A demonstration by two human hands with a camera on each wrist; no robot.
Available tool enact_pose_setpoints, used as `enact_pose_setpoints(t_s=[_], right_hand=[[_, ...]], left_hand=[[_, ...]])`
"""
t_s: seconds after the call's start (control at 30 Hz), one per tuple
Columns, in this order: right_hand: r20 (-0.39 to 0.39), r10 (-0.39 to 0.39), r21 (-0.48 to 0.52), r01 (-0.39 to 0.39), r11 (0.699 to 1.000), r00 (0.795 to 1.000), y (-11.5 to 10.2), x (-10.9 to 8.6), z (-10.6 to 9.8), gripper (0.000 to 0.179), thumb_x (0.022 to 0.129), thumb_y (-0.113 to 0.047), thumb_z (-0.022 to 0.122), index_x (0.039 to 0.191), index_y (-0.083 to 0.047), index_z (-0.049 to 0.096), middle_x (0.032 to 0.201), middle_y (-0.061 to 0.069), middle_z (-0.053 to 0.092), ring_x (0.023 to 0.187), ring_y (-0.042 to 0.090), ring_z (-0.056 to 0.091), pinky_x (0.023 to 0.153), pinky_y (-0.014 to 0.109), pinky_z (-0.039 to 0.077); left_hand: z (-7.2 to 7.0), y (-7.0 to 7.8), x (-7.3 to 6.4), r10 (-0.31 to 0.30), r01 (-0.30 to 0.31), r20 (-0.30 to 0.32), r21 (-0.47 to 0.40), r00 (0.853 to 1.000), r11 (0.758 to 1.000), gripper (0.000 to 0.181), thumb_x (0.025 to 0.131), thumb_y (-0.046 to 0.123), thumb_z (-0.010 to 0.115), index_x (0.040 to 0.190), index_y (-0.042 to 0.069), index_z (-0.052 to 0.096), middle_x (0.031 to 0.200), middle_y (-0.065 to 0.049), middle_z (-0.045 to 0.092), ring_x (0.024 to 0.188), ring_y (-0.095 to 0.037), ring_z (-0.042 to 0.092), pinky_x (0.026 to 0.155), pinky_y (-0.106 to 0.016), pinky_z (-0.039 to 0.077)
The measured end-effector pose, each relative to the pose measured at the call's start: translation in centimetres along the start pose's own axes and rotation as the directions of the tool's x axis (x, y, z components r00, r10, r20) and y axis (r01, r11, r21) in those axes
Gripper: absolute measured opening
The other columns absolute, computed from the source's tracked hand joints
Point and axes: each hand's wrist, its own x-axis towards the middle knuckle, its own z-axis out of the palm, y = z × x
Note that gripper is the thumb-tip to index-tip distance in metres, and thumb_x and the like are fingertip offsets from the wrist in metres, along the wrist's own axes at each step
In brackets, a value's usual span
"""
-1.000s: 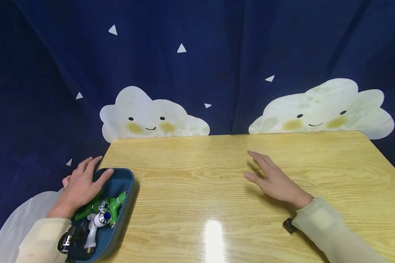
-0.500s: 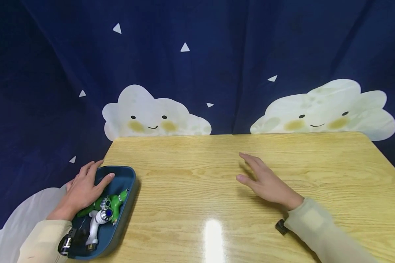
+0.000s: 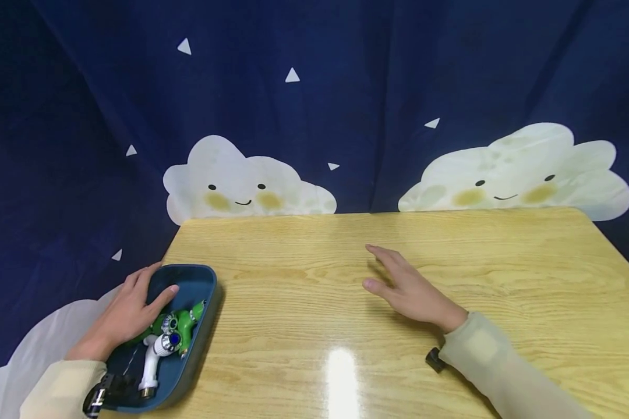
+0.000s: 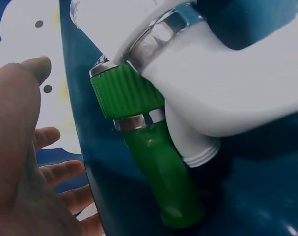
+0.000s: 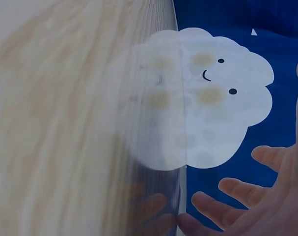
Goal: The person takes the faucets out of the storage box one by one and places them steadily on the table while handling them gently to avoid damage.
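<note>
A dark blue plastic bin stands at the table's left side. It holds a white tap with a chrome and blue knob, and green taps lying beside and behind it. My left hand reaches over the bin's left side, thumb above the inside and fingers at the far left rim. In the left wrist view its loosely spread fingers hold nothing, beside the white tap and a green tap with a ribbed knob. My right hand hovers over the table, fingers extended, holding nothing.
The pale wooden table carries a bright light reflection near its front. Behind it hangs a dark blue curtain printed with smiling clouds and white triangles. A small black camera sits at my right wrist.
My right hand has drifted left over the table. The left hand has lowered slightly along the bin's left side. The bin and taps stay inside one another's same arrangement.
</note>
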Motion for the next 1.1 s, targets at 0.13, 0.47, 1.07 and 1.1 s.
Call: enact_pose_setpoints(t_s=[0.13,0.47,1.07,1.1], right_hand=[[0.015,-0.012,0.018,0.012,1.000,1.000,-0.4,0.2,0.3,0.074,0.105,-0.049,0.056,0.165,-0.022,0.023,0.169,0.013,0.030,0.151,0.039,0.039,0.118,0.064,0.038],[0.044,-0.029,0.033,0.027,0.999,0.999,-1.8,0.8,1.4,0.075,0.104,-0.052,0.056,0.165,-0.023,0.024,0.168,0.010,0.032,0.151,0.037,0.041,0.119,0.062,0.038],[0.077,-0.056,0.058,0.052,0.997,0.995,-3.1,1.2,3.0,0.076,0.103,-0.054,0.055,0.165,-0.024,0.024,0.169,0.009,0.030,0.153,0.035,0.039,0.120,0.062,0.037],[0.077,-0.058,0.058,0.054,0.997,0.995,-3.1,1.2,3.0,0.075,0.104,-0.054,0.055,0.165,-0.024,0.024,0.169,0.009,0.030,0.153,0.035,0.039,0.120,0.062,0.037]], left_hand=[[0.0,-0.3,-0.2,-0.012,0.013,0.018,-0.053,1.000,0.998,0.092,0.106,0.054,0.049,0.164,-0.001,0.004,0.160,-0.045,0.015,0.141,-0.066,0.027,0.107,-0.081,0.028],[-0.5,-0.6,-0.8,-0.030,0.033,0.051,-0.067,0.998,0.997,0.092,0.106,0.053,0.048,0.164,-0.001,0.002,0.160,-0.046,0.014,0.140,-0.067,0.027,0.105,-0.083,0.029],[-1.3,-2.1,-1.9,-0.016,0.021,0.130,-0.042,0.991,0.999,0.093,0.106,0.051,0.050,0.160,-0.010,0.006,0.158,-0.047,0.019,0.139,-0.067,0.028,0.106,-0.082,0.029],[-1.3,-2.2,-2.0,-0.010,0.015,0.129,-0.039,0.992,0.999,0.092,0.106,0.051,0.050,0.160,-0.010,0.007,0.157,-0.047,0.021,0.139,-0.067,0.029,0.105,-0.081,0.029]])
